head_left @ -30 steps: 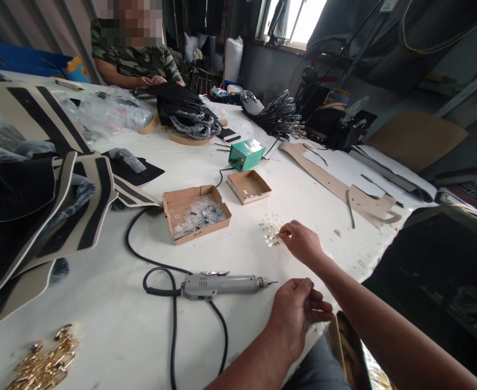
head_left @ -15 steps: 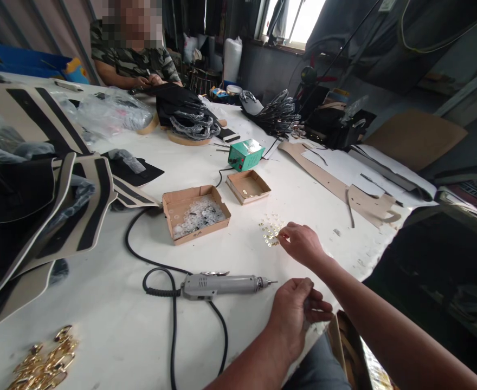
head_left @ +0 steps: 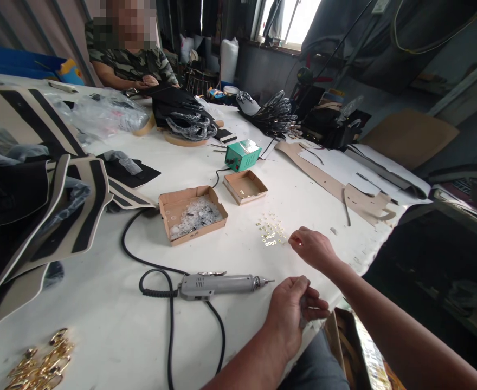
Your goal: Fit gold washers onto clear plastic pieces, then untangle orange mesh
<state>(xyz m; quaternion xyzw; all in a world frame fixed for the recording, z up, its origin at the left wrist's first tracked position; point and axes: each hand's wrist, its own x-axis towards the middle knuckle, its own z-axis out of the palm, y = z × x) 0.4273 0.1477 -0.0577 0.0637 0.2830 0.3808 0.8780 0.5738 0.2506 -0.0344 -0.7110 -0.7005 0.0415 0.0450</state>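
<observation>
Gold-coloured metal rings (head_left: 271, 236), small and flat: one loose cluster, lying on the white tabletop (head_left: 100, 303) just short of the right hand. Contents, left to right:

- Shiny gold-coloured metal clasps (head_left: 43, 357): heaped at the near left.
- Black rubbery cable (head_left: 170, 330): looped on the table; a tug on it could drag the tool.
- Brown cardboard tray (head_left: 200, 233): holds clear plastic discs (head_left: 200, 215); shallow, so a knock could spill them.
- Grey pen-shaped electric screwdriver (head_left: 222, 286): lies flat, bit towards the left hand; if nudged, it could roll or prick.
- Green metal power box (head_left: 243, 155): behind the trays.
- Smaller cardboard tray (head_left: 253, 198): a few gold-coloured pieces inside.
- Left hand (head_left: 289, 300): fingers half curled, thumb over them; contents, if any, cannot be told.
- Right hand (head_left: 311, 246): thumb and forefinger drawn narrow beside the rings; whether one is pinched is too small to tell. A careless sweep could scatter the cluster, and a weak pinch could drop a ring near the table edge.
</observation>
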